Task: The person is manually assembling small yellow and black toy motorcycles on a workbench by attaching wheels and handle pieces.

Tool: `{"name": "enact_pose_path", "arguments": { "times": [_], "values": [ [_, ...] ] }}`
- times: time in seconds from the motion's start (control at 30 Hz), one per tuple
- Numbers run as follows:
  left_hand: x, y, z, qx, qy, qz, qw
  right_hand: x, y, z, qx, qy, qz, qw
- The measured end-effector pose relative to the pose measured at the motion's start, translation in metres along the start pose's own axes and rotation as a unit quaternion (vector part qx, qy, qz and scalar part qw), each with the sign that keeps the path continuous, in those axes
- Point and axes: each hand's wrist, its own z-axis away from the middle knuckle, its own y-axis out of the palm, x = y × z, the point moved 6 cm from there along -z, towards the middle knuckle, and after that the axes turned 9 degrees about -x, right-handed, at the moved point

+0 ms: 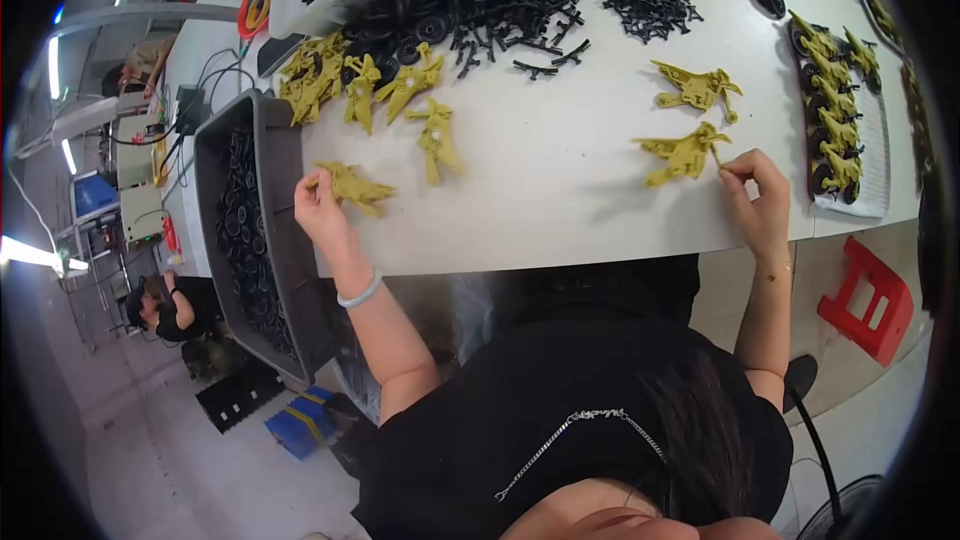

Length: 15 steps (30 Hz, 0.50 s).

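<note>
A white, smooth-topped table [540, 210] spans the upper half of the frame. At the left of the frame, a deep grey plastic bin [290, 240] stands against it, filled with black ring-shaped parts [240, 210]. Across the top of the frame spreads a broad heap of small black forked plastic parts [520, 0], with black round wheels [392, 25] beside it toward the upper left. At the right edge, a white ribbed tray [873, 155] carries a column of yellow plastic figures fitted with black wheels [838, 130]. Below it, at the right of the frame, is a red plastic stool [895, 315].

The left hand [322, 215], left of centre, has its thumb and fingers closed on one end of a yellow moulded plastic piece [364, 190] near the table's front edge. The right hand [765, 198], right of centre, pinches a thin prong of a winged yellow plastic piece [678, 155] between thumb and forefinger. Just above that one lies a beaked yellow plastic piece [697, 90]. In the upper left, a jumbled yellow pile [312, 80] lies near the bin, and a single upright-pointing yellow piece [437, 143] lies to its right, nearer the centre.
</note>
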Motion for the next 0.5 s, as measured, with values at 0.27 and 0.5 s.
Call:
{"name": "enact_pose_path", "arguments": {
  "times": [0.27, 0.5],
  "values": [
    [-0.057, 0.029, 0.033, -0.077, 0.331, -0.396, 0.853, -0.028, -0.024, 0.005, -0.081, 0.033, 0.096, 0.992],
    [-0.06, 0.129, 0.133, 0.119, 0.366, -0.427, 0.818, 0.011, -0.006, 0.004, -0.122, -0.033, 0.064, 0.99]
  ]
}}
